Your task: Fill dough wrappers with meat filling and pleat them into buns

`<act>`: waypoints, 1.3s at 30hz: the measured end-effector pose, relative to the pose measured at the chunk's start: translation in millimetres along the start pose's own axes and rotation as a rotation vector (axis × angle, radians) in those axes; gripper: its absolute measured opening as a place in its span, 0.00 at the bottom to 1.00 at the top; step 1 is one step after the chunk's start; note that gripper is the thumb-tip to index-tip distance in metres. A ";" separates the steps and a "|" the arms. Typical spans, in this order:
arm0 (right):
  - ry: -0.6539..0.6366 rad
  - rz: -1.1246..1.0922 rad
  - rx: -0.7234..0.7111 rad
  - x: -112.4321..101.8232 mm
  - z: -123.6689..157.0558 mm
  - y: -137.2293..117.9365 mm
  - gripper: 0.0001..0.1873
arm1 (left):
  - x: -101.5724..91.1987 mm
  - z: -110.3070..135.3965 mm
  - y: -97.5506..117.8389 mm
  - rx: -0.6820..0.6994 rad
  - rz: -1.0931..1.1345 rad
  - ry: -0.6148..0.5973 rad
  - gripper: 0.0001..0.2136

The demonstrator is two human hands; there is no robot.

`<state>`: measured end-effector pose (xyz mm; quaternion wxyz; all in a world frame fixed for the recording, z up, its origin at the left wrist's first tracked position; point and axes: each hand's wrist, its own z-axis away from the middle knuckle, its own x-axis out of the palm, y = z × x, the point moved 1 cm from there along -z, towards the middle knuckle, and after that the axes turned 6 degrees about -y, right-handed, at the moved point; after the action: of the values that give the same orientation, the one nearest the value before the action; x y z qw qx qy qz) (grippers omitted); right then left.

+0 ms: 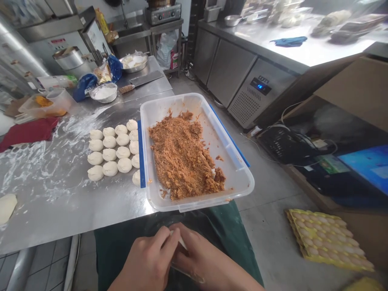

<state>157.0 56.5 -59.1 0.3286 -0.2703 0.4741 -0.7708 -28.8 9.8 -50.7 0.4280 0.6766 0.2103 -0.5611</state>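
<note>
My left hand and my right hand meet low in the view over my dark green apron, fingers closed together around a small pale piece of dough that barely shows between them. Just beyond them a clear plastic tub of brown minced filling overhangs the steel table's front edge. Left of the tub lie several round dough pieces in rows on the floured tabletop.
A flat dough piece lies at the table's left edge. Bowls, bags, a cleaver and a red cloth crowd the far end. On the floor to the right lies a yellow egg tray; steel counters stand behind.
</note>
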 end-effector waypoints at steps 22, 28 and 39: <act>-0.001 -0.299 -0.051 9.0 1.8 2.4 0.13 | -3.2 -2.0 -1.3 -0.020 0.007 0.103 0.18; 0.032 -0.105 -0.107 9.0 0.2 2.6 0.03 | -4.2 -3.5 -0.9 0.016 -0.061 0.077 0.24; -0.030 -0.092 -0.041 2.1 -0.1 -8.9 0.05 | -8.1 -4.0 -3.6 0.022 -0.044 0.060 0.20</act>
<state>153.3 57.9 -50.8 0.2945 -0.3100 0.4717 -0.7712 -31.5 16.7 -44.3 0.4015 0.6930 0.2315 -0.5523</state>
